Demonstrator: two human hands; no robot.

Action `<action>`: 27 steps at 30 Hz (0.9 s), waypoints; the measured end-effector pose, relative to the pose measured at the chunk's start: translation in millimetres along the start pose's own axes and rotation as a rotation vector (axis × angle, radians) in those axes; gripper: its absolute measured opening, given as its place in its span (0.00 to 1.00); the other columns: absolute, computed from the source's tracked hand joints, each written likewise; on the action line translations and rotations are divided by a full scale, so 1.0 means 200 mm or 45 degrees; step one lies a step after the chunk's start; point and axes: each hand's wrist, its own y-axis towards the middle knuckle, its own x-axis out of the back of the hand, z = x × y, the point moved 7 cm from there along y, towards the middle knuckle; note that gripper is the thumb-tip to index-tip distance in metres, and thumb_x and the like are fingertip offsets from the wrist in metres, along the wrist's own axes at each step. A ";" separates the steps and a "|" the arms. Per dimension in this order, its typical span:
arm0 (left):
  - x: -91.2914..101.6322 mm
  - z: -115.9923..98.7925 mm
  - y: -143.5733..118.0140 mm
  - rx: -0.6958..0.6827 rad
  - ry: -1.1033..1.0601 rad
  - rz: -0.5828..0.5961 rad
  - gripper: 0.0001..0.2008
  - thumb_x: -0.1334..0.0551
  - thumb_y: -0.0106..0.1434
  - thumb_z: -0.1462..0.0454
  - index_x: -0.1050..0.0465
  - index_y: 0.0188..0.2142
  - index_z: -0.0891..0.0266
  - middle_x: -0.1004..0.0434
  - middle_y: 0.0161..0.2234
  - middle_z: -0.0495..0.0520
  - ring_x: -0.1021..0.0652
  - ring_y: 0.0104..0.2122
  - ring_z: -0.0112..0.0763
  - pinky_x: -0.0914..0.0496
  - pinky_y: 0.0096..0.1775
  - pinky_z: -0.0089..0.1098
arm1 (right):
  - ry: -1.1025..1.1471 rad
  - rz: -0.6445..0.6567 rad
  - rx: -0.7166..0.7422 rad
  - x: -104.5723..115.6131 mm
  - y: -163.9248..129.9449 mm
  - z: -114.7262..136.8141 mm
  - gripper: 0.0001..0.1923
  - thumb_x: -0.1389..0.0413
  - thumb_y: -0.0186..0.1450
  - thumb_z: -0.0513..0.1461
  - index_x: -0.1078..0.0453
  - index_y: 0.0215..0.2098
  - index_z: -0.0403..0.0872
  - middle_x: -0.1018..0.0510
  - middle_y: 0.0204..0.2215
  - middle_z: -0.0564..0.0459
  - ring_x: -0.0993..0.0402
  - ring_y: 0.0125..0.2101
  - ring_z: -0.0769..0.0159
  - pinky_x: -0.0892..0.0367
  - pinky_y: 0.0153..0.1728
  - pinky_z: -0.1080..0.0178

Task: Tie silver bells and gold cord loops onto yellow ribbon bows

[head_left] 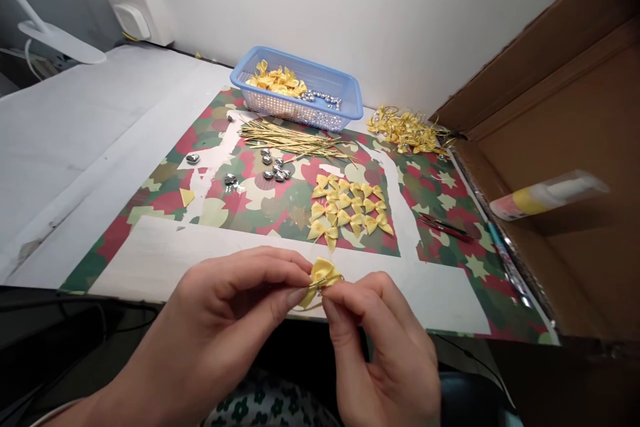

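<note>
My left hand [230, 313] and my right hand [380, 340] meet at the near edge of the table, both pinching one small yellow ribbon bow [323, 273] with a thin gold wire at its middle. Just beyond lies a cluster of several yellow bows [347, 207] on the patterned mat [440, 193]. A bundle of gold wire ties [293, 140] lies farther back, with several silver beads [275, 169] beside it. A blue basket [350, 97] at the back holds more bows and silver beads.
A heap of finished bows with gold ties [405, 128] lies at the back right. Red-handled scissors [445, 227] rest on the mat at right. A cardboard box [575, 147] with a glue tube [545, 195] stands on the right. A white lamp base [63, 43] sits far left.
</note>
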 end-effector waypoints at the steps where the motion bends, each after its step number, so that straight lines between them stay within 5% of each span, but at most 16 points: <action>1: -0.01 0.01 0.01 0.027 -0.046 0.029 0.08 0.29 0.62 0.67 0.13 0.34 0.50 0.12 0.39 0.48 0.15 0.41 0.35 0.20 0.43 0.23 | 0.011 -0.008 -0.008 0.00 0.00 0.00 0.10 0.47 0.71 0.28 0.28 0.41 0.47 0.34 0.30 0.56 0.34 0.29 0.71 0.36 0.29 0.66; 10: -0.03 0.13 0.02 0.308 -0.299 0.247 0.02 0.28 0.65 0.61 0.14 0.34 0.52 0.15 0.39 0.47 0.18 0.41 0.31 0.24 0.45 0.22 | 0.069 -0.020 -0.054 -0.01 0.01 -0.01 0.10 0.47 0.72 0.28 0.29 0.40 0.48 0.36 0.30 0.57 0.35 0.28 0.72 0.38 0.29 0.67; 27: -0.09 0.15 0.01 0.428 -0.584 0.282 0.04 0.29 0.65 0.65 0.13 0.35 0.54 0.18 0.41 0.48 0.20 0.42 0.30 0.26 0.45 0.22 | 0.244 -0.107 -0.156 -0.07 -0.02 -0.05 0.10 0.49 0.73 0.30 0.33 0.36 0.49 0.34 0.28 0.58 0.35 0.28 0.70 0.39 0.30 0.66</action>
